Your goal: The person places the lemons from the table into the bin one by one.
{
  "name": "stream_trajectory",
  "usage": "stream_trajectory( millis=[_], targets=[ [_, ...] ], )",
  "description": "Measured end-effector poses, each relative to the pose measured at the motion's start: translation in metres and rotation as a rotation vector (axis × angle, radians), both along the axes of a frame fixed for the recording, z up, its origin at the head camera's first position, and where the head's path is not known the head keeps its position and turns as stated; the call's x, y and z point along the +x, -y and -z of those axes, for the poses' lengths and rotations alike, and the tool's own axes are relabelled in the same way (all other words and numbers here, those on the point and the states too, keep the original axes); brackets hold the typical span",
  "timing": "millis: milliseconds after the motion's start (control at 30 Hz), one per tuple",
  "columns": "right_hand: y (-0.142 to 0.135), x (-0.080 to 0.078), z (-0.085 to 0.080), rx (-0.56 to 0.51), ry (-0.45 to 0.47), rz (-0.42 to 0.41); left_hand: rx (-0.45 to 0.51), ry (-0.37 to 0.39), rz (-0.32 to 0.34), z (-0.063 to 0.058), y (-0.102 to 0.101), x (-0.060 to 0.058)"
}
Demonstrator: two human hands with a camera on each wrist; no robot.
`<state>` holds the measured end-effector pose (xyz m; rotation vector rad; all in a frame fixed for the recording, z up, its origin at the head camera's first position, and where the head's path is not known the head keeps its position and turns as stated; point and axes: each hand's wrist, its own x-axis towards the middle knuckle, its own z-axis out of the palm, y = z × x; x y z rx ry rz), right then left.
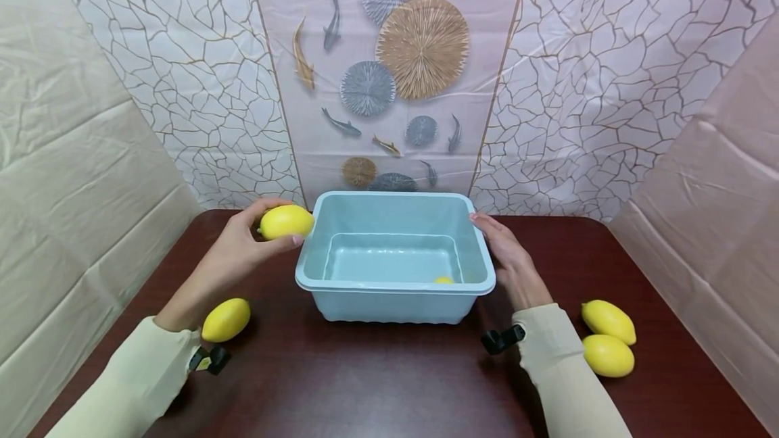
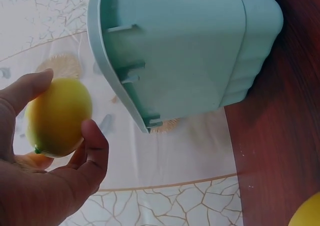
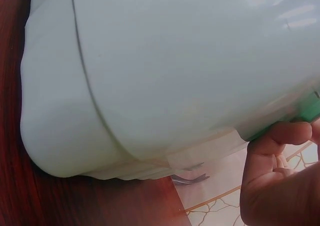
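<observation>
A light-blue plastic basin (image 1: 389,306) stands at the middle of the table. My left hand (image 1: 242,240) pinches a yellow lemon (image 1: 287,222) between thumb and fingers, just outside the basin's left rim and at about its height. The left wrist view shows this lemon (image 2: 59,117) apart from the basin's outer wall (image 2: 185,45). On the other side, my right hand (image 1: 511,259) grips the basin's right rim, its thumb tucked beneath the edge in the right wrist view. Inside the basin, the top of another lemon (image 1: 443,280) peeks over the front rim; the rest is hidden.
One lemon (image 1: 226,320) lies on the dark wooden table (image 1: 389,384) beside my left forearm. Two more, an upper lemon (image 1: 608,322) and a lower lemon (image 1: 608,355), touch each other right of my right sleeve. Patterned cloth (image 1: 548,120) hangs behind the table.
</observation>
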<state>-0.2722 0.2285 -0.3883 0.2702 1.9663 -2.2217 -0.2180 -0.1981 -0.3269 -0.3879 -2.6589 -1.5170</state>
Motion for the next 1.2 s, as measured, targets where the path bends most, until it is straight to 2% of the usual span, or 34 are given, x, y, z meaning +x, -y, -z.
stream_trajectory(
  millis=[467, 767, 1000, 1200],
  targets=[
    [0.000, 0.001, 0.002, -0.027, -0.025, -0.009, -0.049, -0.042, 0.063, -0.005, -0.009, 0.004],
    [0.001, 0.001, 0.003, -0.051, -0.029, -0.019, -0.136, -0.078, 0.088, -0.004, -0.019, 0.004],
    [0.001, 0.001, 0.002, -0.034, -0.025, -0.016, -0.127, -0.031, 0.104, -0.004, -0.027, 0.003],
    [0.002, 0.000, 0.001, -0.015, -0.028, -0.008, -0.159, -0.056, 0.120, -0.005, -0.034, 0.001]
  ],
)
